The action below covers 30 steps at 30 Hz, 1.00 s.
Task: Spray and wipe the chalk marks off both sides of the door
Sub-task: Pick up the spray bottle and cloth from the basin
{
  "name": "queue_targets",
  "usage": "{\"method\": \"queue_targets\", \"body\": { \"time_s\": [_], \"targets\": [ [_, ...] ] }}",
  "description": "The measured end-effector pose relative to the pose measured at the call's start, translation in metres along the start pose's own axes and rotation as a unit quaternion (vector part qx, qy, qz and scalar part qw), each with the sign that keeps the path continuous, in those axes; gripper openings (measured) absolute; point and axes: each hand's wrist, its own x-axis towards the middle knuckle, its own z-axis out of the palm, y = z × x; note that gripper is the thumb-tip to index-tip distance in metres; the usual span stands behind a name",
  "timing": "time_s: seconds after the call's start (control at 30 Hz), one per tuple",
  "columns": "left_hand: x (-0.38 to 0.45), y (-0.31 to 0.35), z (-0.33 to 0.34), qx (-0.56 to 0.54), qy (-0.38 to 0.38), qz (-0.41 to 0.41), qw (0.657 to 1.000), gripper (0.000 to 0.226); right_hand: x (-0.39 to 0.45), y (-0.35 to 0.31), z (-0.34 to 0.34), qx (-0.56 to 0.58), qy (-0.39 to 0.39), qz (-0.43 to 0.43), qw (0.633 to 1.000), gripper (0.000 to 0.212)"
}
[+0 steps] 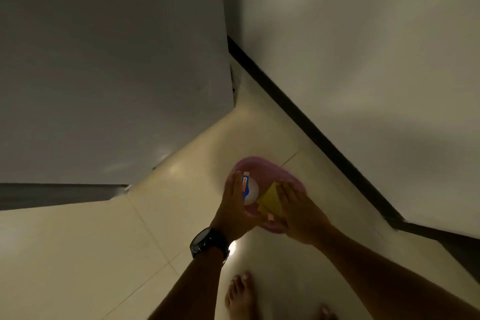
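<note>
- Bottle [250,191] lies in the pink basin [259,163] on the floor; light, smooth plastic, best taken round its body.
- Left fingers [237,184] wrap it.
- Right fingers [285,193] rest on the soft cloth [270,200], grip unclear.

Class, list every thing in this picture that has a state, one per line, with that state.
Door: swung open, no chalk marks visible from here.
Pink basin: on the floor, holding things.
Spray bottle: in basin, left hand on it.
Yellow cloth: in basin, right hand on it.
</note>
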Motion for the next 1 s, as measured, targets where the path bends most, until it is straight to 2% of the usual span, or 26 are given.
{"method": "queue_targets", "body": {
  "time_s": [0.07, 0.13, 0.2, 0.3, 0.4, 0.5, 0.6, 0.73, 0.77, 0.9, 1.0],
  "targets": [
    [0.014, -0.018, 0.011, -0.047, 0.032, -0.025, 0.998, 0.095, 0.021, 0.008, 0.027, 0.012, -0.024, 0.032, 0.999, 0.089],
    [0.022, -0.032, 0.019, -0.018, 0.085, -0.069, 0.994, 0.076, 0.043, 0.013, 0.052, 0.008, -0.052, 0.052, 0.997, 0.092],
    [0.025, -0.044, 0.03, -0.005, 0.124, -0.074, 0.989, 0.064, 0.065, 0.014, 0.077, -0.008, -0.07, 0.066, 0.995, 0.096],
    [0.028, -0.059, 0.043, -0.041, 0.152, -0.093, 0.983, 0.061, 0.092, 0.014, 0.096, -0.026, -0.044, 0.091, 0.995, 0.095],
    [0.037, -0.062, 0.052, -0.093, 0.156, -0.109, 0.977, 0.057, 0.107, 0.011, 0.11, -0.015, -0.035, 0.122, 0.992, 0.079],
    [0.046, -0.06, 0.055, -0.119, 0.165, -0.109, 0.973, 0.048, 0.107, 0.006, 0.112, -0.02, -0.033, 0.131, 0.991, 0.073],
    [0.041, -0.056, 0.049, -0.101, 0.162, -0.11, 0.975, 0.037, 0.095, 0.005, 0.09, 0.019, -0.033, 0.135, 0.99, 0.068],
    [0.017, -0.036, 0.036, -0.082, 0.152, -0.096, 0.98, 0.034, 0.066, 0.007, 0.044, 0.157, 0.05, 0.149, 0.975, 0.029],
    [0.009, -0.029, 0.032, -0.084, 0.153, -0.096, 0.98, 0.035, 0.058, 0.006, 0.029, 0.188, 0.075, 0.159, 0.966, 0.025],
    [-0.021, 0.007, 0.011, -0.077, 0.152, -0.079, 0.982, 0.036, 0.013, 0.004, -0.029, 0.299, 0.1, 0.164, 0.935, 0.035],
    [-0.047, 0.056, -0.014, -0.057, 0.152, -0.04, 0.986, 0.039, -0.03, -0.004, -0.074, 0.337, 0.154, 0.159, 0.915, 0.019]
  ]
}}
